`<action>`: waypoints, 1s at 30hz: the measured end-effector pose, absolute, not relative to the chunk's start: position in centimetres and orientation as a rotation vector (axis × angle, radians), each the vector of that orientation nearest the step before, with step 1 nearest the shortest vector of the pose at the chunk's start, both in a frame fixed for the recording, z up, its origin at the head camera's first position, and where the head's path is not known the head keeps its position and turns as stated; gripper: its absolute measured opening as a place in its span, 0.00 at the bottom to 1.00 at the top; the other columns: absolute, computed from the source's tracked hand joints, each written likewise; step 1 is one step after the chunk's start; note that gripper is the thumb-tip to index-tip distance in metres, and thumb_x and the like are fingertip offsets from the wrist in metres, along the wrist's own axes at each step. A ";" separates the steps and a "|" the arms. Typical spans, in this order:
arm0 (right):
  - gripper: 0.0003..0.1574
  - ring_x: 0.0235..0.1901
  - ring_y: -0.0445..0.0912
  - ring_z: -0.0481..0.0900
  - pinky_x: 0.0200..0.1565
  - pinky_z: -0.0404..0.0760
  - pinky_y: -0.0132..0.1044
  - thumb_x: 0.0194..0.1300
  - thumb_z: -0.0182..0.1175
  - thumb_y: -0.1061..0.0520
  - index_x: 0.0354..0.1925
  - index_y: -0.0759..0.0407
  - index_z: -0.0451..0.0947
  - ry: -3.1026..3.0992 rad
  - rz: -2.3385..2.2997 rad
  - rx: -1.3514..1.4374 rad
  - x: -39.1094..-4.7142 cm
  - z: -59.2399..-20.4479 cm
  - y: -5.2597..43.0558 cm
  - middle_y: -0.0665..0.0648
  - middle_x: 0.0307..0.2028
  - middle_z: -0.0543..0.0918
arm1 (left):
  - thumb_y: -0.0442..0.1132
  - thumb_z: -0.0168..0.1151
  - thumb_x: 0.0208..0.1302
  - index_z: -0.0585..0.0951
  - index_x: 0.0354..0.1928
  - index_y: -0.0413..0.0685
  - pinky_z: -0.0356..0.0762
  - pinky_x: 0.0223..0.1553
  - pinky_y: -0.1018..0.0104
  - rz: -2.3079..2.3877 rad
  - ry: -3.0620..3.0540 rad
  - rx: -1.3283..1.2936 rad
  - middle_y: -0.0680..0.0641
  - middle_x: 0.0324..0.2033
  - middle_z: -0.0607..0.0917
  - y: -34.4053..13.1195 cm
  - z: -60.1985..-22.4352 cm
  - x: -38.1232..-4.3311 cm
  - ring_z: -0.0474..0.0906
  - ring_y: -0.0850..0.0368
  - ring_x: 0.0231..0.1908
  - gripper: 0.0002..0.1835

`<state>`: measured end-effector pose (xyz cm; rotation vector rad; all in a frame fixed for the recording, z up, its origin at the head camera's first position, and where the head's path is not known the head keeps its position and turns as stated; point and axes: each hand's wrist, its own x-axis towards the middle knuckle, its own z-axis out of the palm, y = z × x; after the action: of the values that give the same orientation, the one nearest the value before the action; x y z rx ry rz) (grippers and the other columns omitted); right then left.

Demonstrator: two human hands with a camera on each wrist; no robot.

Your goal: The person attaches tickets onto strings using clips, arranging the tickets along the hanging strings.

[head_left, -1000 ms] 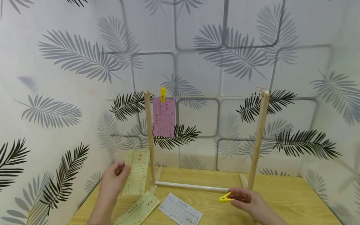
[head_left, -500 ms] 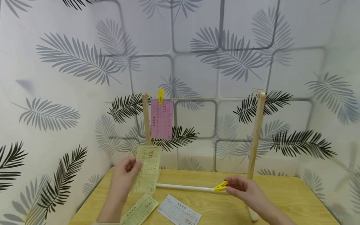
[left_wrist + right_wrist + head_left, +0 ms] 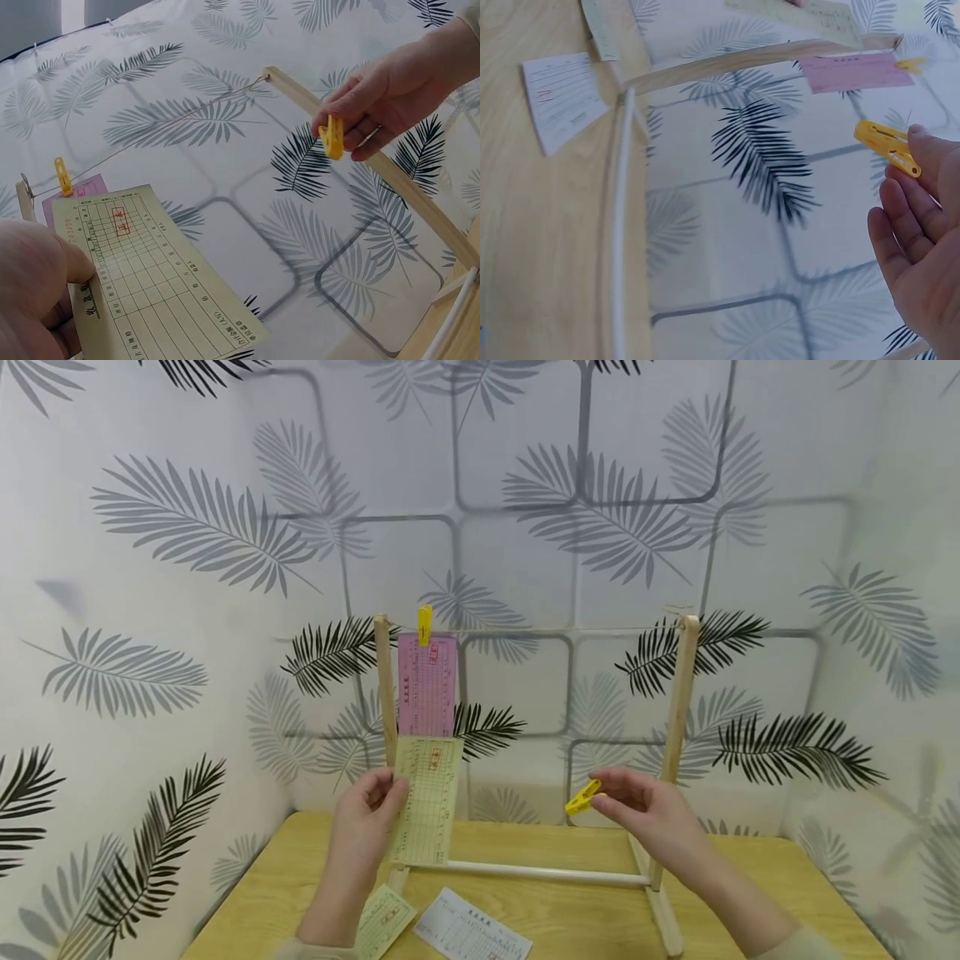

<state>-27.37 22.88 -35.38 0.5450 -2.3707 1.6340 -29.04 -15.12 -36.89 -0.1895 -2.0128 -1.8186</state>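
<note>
My left hand (image 3: 365, 822) pinches the left edge of a yellow printed receipt slip (image 3: 427, 802), held upright with its red stamp near the top. In the head view the slip overlaps the bottom of a pink slip (image 3: 426, 685), which hangs from a string (image 3: 525, 630) by a yellow clothespin (image 3: 424, 625). To the right, my right hand (image 3: 652, 818) pinches another yellow clothespin (image 3: 583, 797) between thumb and fingers. The right wrist view shows this clothespin (image 3: 889, 146) at the fingertips, with nothing in it.
The string spans two wooden posts, left (image 3: 386, 693) and right (image 3: 678, 710), joined low down by a white rod (image 3: 547, 873). A second yellow slip (image 3: 384, 922) and a white slip (image 3: 472, 927) lie on the wooden table (image 3: 585, 918). A leaf-patterned wall covering (image 3: 517, 560) stands behind.
My left hand has carried the yellow slip right and slightly up, to below the pink slip. My right hand has risen with its clothespin. The view has shifted slightly.
</note>
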 end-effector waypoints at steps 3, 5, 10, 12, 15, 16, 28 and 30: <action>0.24 0.50 0.44 0.89 0.51 0.87 0.35 0.79 0.70 0.54 0.67 0.61 0.83 -2.346 1.524 0.593 -27.4 -33.4 22.5 0.58 0.53 0.90 | 0.34 0.67 0.80 0.85 0.54 0.33 0.81 0.43 0.72 -1.835 -1.979 -0.215 0.41 0.45 0.88 -14.5 -36.9 -29.4 0.80 0.57 0.43 0.10; 0.23 0.50 0.44 0.89 0.50 0.87 0.34 0.79 0.70 0.54 0.67 0.60 0.83 -2.334 1.469 0.618 -27.6 -32.1 22.2 0.58 0.53 0.90 | 0.34 0.67 0.80 0.85 0.53 0.33 0.81 0.44 0.72 -1.839 -1.962 -0.235 0.41 0.45 0.88 -14.2 -36.9 -29.7 0.80 0.56 0.44 0.09; 0.24 0.50 0.45 0.88 0.49 0.86 0.33 0.80 0.69 0.54 0.69 0.59 0.83 -2.337 1.398 0.647 -28.3 -29.7 21.8 0.58 0.52 0.90 | 0.32 0.66 0.80 0.85 0.53 0.33 0.81 0.45 0.72 -1.845 -1.945 -0.248 0.41 0.45 0.88 -13.4 -36.9 -30.1 0.81 0.56 0.44 0.09; 0.24 0.51 0.45 0.88 0.49 0.86 0.32 0.81 0.69 0.54 0.69 0.59 0.83 -2.339 1.388 0.650 -28.6 -28.9 21.6 0.58 0.53 0.89 | 0.33 0.66 0.80 0.85 0.54 0.33 0.81 0.45 0.71 -1.838 -1.949 -0.256 0.41 0.45 0.88 -13.1 -36.7 -30.0 0.81 0.55 0.44 0.09; 0.25 0.51 0.45 0.87 0.50 0.85 0.32 0.80 0.69 0.55 0.70 0.59 0.82 -2.323 1.386 0.654 -29.1 -27.5 21.3 0.59 0.54 0.89 | 0.33 0.66 0.80 0.85 0.53 0.34 0.81 0.45 0.70 -1.836 -1.952 -0.276 0.41 0.45 0.88 -12.6 -36.4 -30.0 0.81 0.55 0.44 0.08; 0.25 0.51 0.46 0.87 0.50 0.85 0.32 0.80 0.70 0.55 0.69 0.59 0.81 -2.313 1.391 0.654 -29.2 -27.0 21.2 0.59 0.55 0.89 | 0.33 0.66 0.80 0.85 0.53 0.34 0.81 0.45 0.70 -1.838 -1.951 -0.284 0.41 0.45 0.88 -12.4 -36.3 -30.0 0.81 0.54 0.44 0.08; 0.21 0.48 0.47 0.88 0.46 0.83 0.30 0.77 0.73 0.52 0.63 0.55 0.86 -2.253 1.191 0.666 -30.6 -21.4 18.8 0.54 0.51 0.91 | 0.34 0.67 0.80 0.85 0.54 0.35 0.82 0.46 0.70 -1.847 -1.936 -0.306 0.40 0.46 0.90 -10.9 -35.5 -30.7 0.83 0.53 0.44 0.09; 0.20 0.49 0.46 0.88 0.48 0.83 0.32 0.78 0.72 0.51 0.63 0.54 0.86 -2.243 1.175 0.669 -30.9 -20.7 18.4 0.54 0.51 0.91 | 0.34 0.66 0.80 0.85 0.54 0.35 0.82 0.45 0.70 -1.849 -1.931 -0.320 0.40 0.45 0.90 -10.7 -35.4 -30.9 0.82 0.53 0.44 0.09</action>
<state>-30.89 18.38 -20.68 0.6692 -2.2428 1.1751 -30.92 -10.72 -35.37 -0.3195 -1.9313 -1.8488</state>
